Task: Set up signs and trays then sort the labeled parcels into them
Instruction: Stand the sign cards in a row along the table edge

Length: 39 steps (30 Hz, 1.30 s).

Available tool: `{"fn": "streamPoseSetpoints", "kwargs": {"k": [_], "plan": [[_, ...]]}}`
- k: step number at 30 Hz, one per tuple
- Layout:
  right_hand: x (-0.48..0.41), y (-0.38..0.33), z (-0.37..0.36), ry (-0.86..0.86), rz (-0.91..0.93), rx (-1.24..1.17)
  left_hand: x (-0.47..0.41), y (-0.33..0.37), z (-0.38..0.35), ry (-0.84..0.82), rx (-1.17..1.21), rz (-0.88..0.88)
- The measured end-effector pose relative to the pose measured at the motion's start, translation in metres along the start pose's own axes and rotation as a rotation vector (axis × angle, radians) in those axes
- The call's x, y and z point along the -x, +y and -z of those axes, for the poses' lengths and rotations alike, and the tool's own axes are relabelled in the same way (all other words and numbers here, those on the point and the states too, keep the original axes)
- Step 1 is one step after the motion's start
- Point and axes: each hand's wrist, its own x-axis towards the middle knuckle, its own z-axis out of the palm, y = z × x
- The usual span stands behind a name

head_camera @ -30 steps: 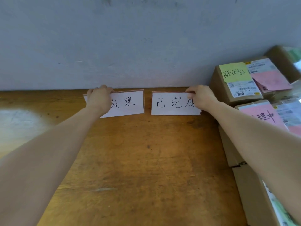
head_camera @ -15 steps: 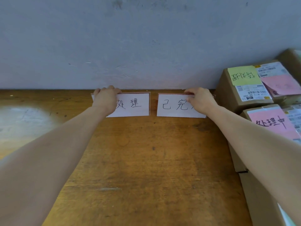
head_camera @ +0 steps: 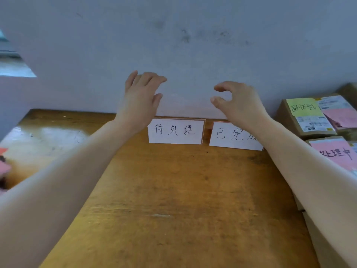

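Two white handwritten signs stand side by side against the grey wall at the back of the wooden table (head_camera: 173,200). The left sign (head_camera: 175,130) is fully visible; my right forearm covers the right end of the right sign (head_camera: 231,135). My left hand (head_camera: 140,95) hovers above and left of the left sign, fingers relaxed, holding nothing. My right hand (head_camera: 239,102) hangs above the right sign with loosely curled fingers, also empty. Neither hand touches a sign.
Cardboard parcels are stacked at the right edge: one with a yellow note (head_camera: 303,106), one with a pink note (head_camera: 336,151). Something pink and red (head_camera: 3,165) shows at the far left edge. The wall (head_camera: 193,45) rises right behind the signs.
Both hands have let go of the signs and lifted up away from them. The signs stay standing against the wall. The camera has tilted slightly.
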Motion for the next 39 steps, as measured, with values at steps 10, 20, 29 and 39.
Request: {"fn": "streamPoseSetpoints", "kwargs": {"k": [10,20,29,39], "plan": [[0.114,-0.22,0.0,0.2,0.377,0.14,0.107,-0.037,0.224,0.279,-0.074,-0.23],[0.216,-0.404,-0.052,0.302,0.692,0.069,0.255,-0.096,0.409,0.452,-0.109,-0.032],[0.215,-0.46,-0.105,0.296,0.911,-0.014,0.317,-0.126,0.442,0.476,-0.251,0.166],[0.166,-0.452,-0.235,-0.211,0.957,0.151,0.339,-0.171,0.385,0.318,-0.231,0.395]]}}
